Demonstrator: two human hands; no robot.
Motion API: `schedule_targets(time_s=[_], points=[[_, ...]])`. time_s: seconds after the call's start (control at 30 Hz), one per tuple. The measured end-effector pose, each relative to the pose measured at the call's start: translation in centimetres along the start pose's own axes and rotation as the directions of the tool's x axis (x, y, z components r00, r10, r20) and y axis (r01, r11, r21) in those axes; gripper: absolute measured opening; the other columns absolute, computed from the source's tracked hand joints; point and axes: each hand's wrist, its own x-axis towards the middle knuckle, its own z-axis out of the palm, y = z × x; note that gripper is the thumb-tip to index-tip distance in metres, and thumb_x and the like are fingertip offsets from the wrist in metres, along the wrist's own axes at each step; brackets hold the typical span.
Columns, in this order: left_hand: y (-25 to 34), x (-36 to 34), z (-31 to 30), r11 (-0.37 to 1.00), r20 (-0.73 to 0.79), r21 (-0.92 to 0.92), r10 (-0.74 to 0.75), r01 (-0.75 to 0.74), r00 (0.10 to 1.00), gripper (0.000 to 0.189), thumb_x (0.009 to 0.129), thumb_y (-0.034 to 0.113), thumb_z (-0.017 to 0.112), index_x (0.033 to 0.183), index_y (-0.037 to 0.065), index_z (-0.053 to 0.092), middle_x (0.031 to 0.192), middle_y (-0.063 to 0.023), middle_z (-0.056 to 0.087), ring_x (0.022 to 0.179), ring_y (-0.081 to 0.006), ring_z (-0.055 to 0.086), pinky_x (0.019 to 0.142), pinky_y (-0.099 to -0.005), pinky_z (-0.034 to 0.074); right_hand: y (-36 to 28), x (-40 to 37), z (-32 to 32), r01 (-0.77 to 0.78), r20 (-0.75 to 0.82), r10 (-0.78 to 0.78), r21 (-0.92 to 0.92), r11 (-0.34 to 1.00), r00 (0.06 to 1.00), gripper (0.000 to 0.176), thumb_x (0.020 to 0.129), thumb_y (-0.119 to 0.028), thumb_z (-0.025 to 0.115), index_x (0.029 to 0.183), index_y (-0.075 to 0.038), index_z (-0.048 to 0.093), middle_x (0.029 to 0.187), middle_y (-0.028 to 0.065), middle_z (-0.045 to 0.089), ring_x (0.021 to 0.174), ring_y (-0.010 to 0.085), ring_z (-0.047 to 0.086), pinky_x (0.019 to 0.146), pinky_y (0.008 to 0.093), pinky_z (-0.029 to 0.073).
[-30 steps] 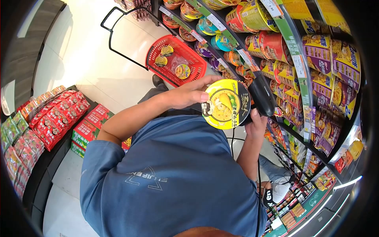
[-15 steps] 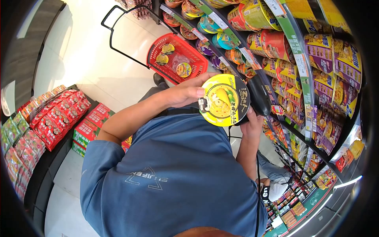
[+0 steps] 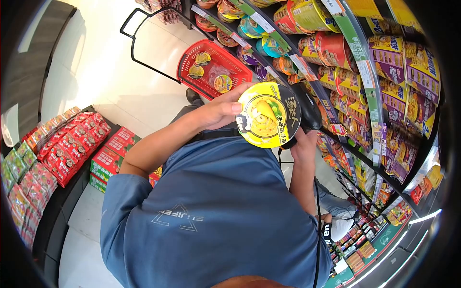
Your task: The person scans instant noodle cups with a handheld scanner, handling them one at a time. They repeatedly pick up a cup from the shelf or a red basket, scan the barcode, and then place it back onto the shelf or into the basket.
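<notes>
My left hand (image 3: pixel 224 109) grips a cup of instant noodles (image 3: pixel 263 116) by its rim. Its round yellow and black lid faces me, with a noodle picture on it; the cup's body is hidden beneath. My right hand (image 3: pixel 303 146) is closed on the handle of a black barcode scanner (image 3: pixel 308 106), whose rounded head shows just beyond the lid's right side. The lid covers part of the scanner and some of the right fingers. A thin black cable (image 3: pixel 318 225) hangs down past my right arm.
A red shopping basket (image 3: pixel 185 60) with a black pull handle stands ahead, holding several noodle packs. Shelves of cup noodles (image 3: pixel 331 50) rise close on my right. Red snack bags (image 3: pixel 74 144) lie on a low display at left, beside stacked boxes (image 3: pixel 113 156). Another person (image 3: pixel 336 206) is at lower right.
The noodle cup has shifted slightly left and up with my left hand, and its lid looks larger. The scanner has also moved a little left and up with my right hand.
</notes>
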Motion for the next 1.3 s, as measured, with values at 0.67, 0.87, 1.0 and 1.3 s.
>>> schedule_targets(time_s=[0.67,0.87,1.0,1.3], points=[[0.1,0.7,1.5,0.979,-0.091,0.177,-0.085,0.1,0.992,0.096,0.074,0.046,0.072,0.144,0.002,0.024,0.142,-0.0125,0.038,0.134,-0.0228,0.036,0.112,-0.0379,0.028,2.5,0.0,-0.4,-0.002,-0.066,0.01,0.124,0.992,0.998,0.051,0.086,-0.017,0.073,0.128,0.002,0.051,0.121,0.0097,0.063,0.106,0.0149,0.06,0.093,0.0309,0.046],[-0.4,0.6,1.5,0.975,-0.085,0.176,-0.123,0.136,0.989,0.098,0.076,0.047,0.072,0.146,0.002,0.021,0.144,-0.0131,0.036,0.136,-0.0233,0.035,0.112,-0.039,0.027,4.3,0.4,-2.1,-0.038,-0.083,0.051,0.148,0.988,0.995,0.052,0.083,-0.006,0.072,0.129,0.001,0.048,0.121,0.01,0.061,0.105,0.0173,0.062,0.091,0.0317,0.051],[-0.6,0.8,1.5,0.964,-0.085,0.211,-0.145,0.16,0.986,0.101,0.077,0.05,0.072,0.147,0.001,0.02,0.146,-0.0143,0.034,0.137,-0.0239,0.032,0.113,-0.0397,0.026,4.7,0.5,-2.5,-0.058,-0.133,0.076,0.134,0.989,0.988,0.048,0.082,-0.003,0.072,0.125,0.002,0.052,0.117,0.0106,0.064,0.099,0.0167,0.065,0.085,0.0298,0.054],[-0.8,1.2,1.3,0.954,-0.044,0.252,-0.16,0.165,0.986,0.113,0.071,0.061,0.075,0.148,0.0,0.018,0.145,-0.0137,0.034,0.137,-0.0233,0.031,0.112,-0.0388,0.027,4.1,0.5,-2.6,-0.065,-0.114,0.073,0.068,0.996,0.991,0.044,0.09,-0.003,0.06,0.132,-0.001,0.047,0.123,0.0131,0.061,0.104,0.0199,0.064,0.087,0.0327,0.055]])
